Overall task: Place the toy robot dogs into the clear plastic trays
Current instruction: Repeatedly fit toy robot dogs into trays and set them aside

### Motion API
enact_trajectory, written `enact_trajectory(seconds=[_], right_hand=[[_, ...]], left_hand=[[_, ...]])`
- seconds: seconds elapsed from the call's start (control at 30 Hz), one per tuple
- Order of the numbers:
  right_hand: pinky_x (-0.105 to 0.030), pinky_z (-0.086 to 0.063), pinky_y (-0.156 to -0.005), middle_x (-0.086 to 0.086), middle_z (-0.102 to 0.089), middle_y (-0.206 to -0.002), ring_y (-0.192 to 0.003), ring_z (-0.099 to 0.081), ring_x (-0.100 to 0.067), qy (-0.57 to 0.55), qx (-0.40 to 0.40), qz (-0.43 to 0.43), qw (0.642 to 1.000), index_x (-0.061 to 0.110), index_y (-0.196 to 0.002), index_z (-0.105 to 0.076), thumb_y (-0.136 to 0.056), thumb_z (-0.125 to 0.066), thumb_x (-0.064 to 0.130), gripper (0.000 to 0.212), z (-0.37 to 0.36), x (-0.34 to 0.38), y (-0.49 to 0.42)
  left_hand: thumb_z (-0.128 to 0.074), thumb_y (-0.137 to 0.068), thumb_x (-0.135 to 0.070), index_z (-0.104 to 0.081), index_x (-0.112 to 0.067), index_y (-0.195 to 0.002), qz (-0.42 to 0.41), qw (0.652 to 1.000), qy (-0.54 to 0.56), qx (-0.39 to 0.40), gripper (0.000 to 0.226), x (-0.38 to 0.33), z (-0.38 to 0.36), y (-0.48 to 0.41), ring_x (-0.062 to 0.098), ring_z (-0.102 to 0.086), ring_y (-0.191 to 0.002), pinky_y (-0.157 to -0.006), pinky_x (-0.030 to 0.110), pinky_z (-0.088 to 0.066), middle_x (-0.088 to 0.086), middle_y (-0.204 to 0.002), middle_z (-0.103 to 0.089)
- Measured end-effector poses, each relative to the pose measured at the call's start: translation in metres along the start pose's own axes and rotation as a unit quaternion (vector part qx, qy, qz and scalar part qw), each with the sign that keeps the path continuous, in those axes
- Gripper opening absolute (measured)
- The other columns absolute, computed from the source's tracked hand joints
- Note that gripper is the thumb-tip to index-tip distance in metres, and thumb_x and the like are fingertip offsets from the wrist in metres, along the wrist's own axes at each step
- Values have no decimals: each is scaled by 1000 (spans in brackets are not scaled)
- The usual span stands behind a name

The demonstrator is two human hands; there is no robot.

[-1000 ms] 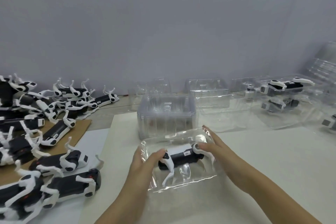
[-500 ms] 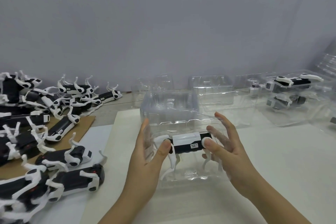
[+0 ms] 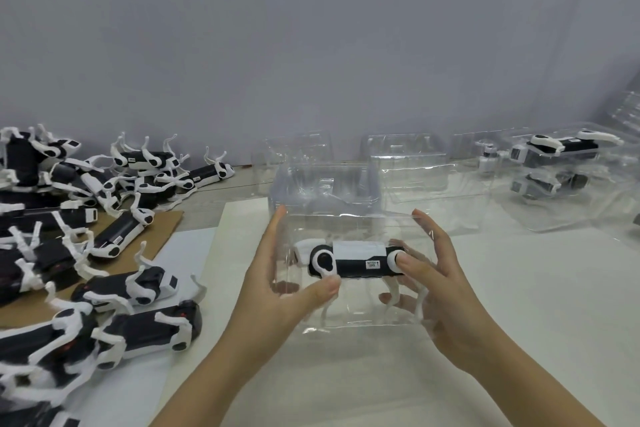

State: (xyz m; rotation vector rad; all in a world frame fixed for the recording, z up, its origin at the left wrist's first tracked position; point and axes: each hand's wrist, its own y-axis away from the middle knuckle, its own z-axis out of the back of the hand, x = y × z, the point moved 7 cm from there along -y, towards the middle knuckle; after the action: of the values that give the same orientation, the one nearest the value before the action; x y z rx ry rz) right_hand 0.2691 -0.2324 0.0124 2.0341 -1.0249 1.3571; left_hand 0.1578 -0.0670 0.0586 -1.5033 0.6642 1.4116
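Between both palms, at the middle of the white table (image 3: 519,305), a clear plastic tray (image 3: 349,229) gripped from either side with a black-and-white toy robot dog (image 3: 353,262) lying inside, body level, legs pointing down toward the near edge. Left hand (image 3: 273,288) clasped on the tray's left wall, fingers upright against the plastic, thumb hooked across the front just under the dog's left round joint. Right hand (image 3: 436,291) clasped on the right wall, thumb pressed on the dog's right round joint, fingers spread behind the clear plastic. Directly behind the held tray, a stack of empty trays (image 3: 325,184), touching or nearly touching its far rim; cannot tell which through the clear plastic. Further back and to the right, more empty trays (image 3: 408,166) against the grey wall (image 3: 311,45). Far right, two filled trays (image 3: 554,163), each with a dog inside. Off to the left, well apart from the hands, a heap of loose robot dogs (image 3: 86,218), many lying with white legs in the air, spread over a brown cardboard sheet (image 3: 159,232) and a white sheet (image 3: 194,253). Nearest of the loose dogs (image 3: 145,329) just beside the left forearm.
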Motion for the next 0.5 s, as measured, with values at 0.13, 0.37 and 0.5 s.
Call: enact_trajectory(seconds=[0.13,0.37,0.5], right_hand=[[-50,-58,-73,-6,-69,-119,-102,-68,-37,-135,39,-51,989,47,-119,-60,-62,-81,31,63,-1,-2,1],[-48,-57,-76,-4,-69,-119,-101,-67,-38,-104,63,-77,990,53,-119,-56,-62,-83,37,64,-10,-9,4],[-40,-57,-61,-4,-72,-110,-86,-71,-35,-155,57,-81,983,45,-123,-58,-71,-80,28,58,-6,-11,4]], left_hand=[[-82,-56,-50,-60,-30,-130,-42,993,112,23,79,-27,15,-3,10,-64,-106,-82,30,-54,-12,-122,-67],[-88,-54,-40,-47,-36,-139,-68,996,37,44,94,-39,0,12,12,-47,-134,-111,41,-40,-11,-144,-51],[-85,-57,-51,-60,-39,-130,-80,990,103,50,79,-44,-8,16,15,-44,-137,-112,42,-39,-15,-147,-47]])
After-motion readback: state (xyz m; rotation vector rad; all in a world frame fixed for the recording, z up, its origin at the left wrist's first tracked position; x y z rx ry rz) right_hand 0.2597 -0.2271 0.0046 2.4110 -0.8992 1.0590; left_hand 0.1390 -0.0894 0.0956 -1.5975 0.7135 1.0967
